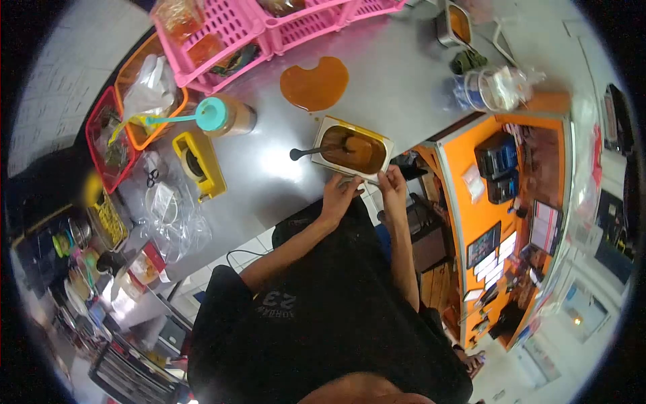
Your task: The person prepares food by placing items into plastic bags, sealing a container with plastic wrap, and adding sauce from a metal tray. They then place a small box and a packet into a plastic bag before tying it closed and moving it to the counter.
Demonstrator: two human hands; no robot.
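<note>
A rectangular metal food pan (387,158) with brown sauce in it stands at the near edge of the steel counter. A ladle with a black handle (304,153) leans in it, the handle jutting out to the left. My left hand (340,196) has its fingers curled at the pan's near side. At the near right corner, my right hand (393,187) pinches the pan's edge between thumb and fingers. Beyond the pan, a puddle of orange-brown sauce (315,83) lies on the counter.
Pink plastic baskets (229,40) line the back. To the left are a turquoise-lidded jar (229,116), a yellow tape dispenser (208,161) and plastic bags (176,222). Another sauce pan (457,25) stands back right, near wrapped cups (491,89). An orange cabinet (464,222) is on my right.
</note>
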